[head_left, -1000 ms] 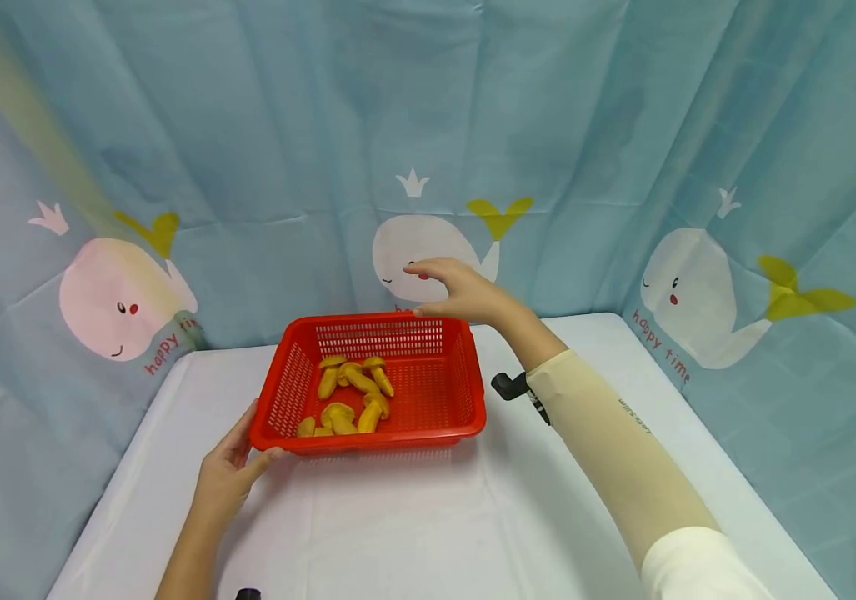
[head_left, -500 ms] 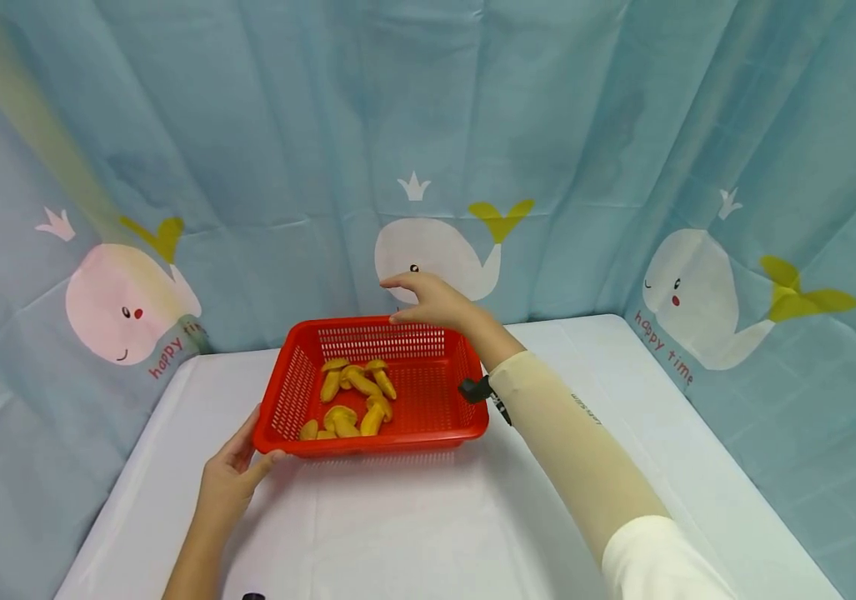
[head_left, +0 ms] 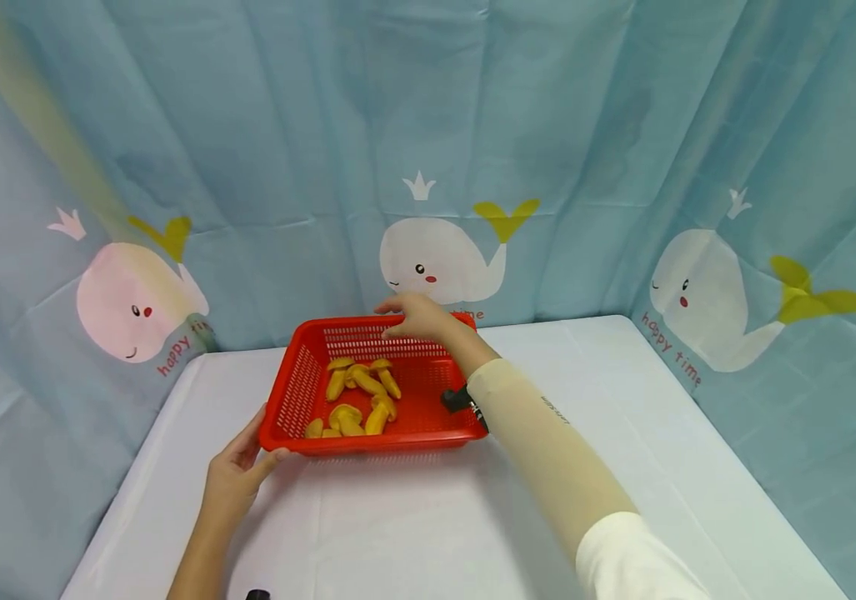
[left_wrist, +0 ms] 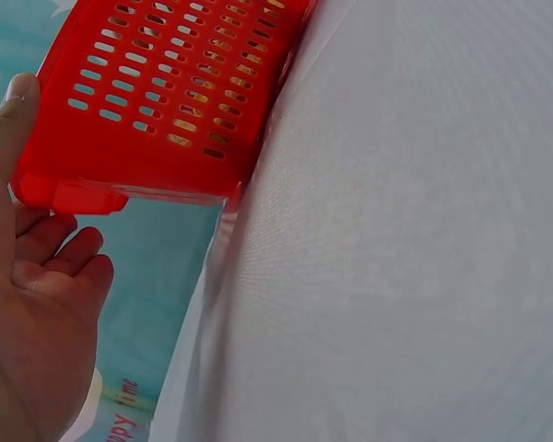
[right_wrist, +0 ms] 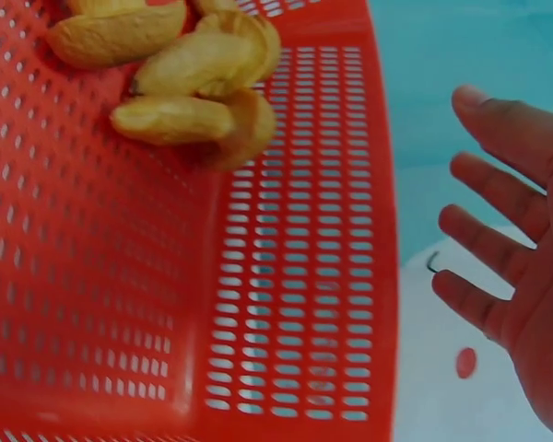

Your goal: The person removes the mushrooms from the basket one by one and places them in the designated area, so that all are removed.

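White and draped in smooth cloth, the counter (head_left: pixel 382 533) stretches out before you. Nearest, your left hand (head_left: pixel 231 481) clasps the near left corner of a red, rectangular plastic basket with slotted walls (head_left: pixel 397 441), thumb on the near side, fingers round the left; steady that corner so the basket doesn't pivot. It stands toward the back of the counter. Inside, yellow-brown, thick-stemmed mushrooms (head_left: pixel 367 381) lie bunched in its left half, so that side will likely feel heavier; any tilt could send them rolling. Farther off, your right hand (head_left: pixel 422 319) hangs by the far rim, fingers spread wide, holding nothing and apart from the rim. Settle it there softly before loading your left. Behind, a pale-blue, whale-printed curtain (head_left: pixel 285 125) hangs close, so mind your knuckles.
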`<action>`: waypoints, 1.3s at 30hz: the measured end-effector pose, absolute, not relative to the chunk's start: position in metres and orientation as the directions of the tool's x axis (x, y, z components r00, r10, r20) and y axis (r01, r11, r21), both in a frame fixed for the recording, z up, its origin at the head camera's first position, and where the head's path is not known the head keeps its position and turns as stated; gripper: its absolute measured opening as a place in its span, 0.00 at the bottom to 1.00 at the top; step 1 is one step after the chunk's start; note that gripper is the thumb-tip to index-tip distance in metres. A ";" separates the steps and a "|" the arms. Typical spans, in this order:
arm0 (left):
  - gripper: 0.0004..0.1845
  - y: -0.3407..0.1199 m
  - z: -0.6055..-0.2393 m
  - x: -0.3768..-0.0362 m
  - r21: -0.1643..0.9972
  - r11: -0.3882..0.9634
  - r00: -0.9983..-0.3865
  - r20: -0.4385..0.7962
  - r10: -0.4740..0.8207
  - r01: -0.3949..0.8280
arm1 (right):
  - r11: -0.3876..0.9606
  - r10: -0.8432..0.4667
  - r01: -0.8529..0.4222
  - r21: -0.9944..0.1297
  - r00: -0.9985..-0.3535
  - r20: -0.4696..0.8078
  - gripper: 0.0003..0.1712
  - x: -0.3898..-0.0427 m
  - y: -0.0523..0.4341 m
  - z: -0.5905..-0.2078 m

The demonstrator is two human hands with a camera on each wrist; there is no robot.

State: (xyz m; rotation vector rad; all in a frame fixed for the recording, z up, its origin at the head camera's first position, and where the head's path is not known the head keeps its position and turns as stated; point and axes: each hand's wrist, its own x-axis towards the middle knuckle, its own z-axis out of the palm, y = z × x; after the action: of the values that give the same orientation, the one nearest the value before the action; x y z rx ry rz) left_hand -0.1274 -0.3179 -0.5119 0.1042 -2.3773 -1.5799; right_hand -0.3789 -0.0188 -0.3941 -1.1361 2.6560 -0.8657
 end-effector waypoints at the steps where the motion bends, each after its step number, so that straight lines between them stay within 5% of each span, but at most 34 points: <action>1: 0.40 -0.318 -0.512 -0.127 0.914 0.393 -0.957 0.199 -0.212 0.103 | 0.558 -0.699 -0.622 -0.550 -0.709 0.094 0.28 -0.379 -0.021 -0.397; 19: 0.40 -0.318 -0.518 -0.129 0.928 0.341 -0.951 0.228 -0.207 0.148 | 0.625 -0.669 -0.488 -0.609 -0.737 -0.097 0.25 -0.379 -0.037 -0.441; 39: 0.40 -0.321 -0.517 -0.128 0.911 0.387 -0.953 0.231 -0.194 0.142 | 0.657 -0.674 -0.495 -0.568 -0.723 -0.150 0.21 -0.378 -0.042 -0.456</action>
State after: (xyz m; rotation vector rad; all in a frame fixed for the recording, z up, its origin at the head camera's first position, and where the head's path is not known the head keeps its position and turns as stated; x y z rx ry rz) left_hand -0.1279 -0.3210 -0.5165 0.0452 -2.3496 -1.5888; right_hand -0.3785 -0.0421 -0.4562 -0.9264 2.5273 -0.7170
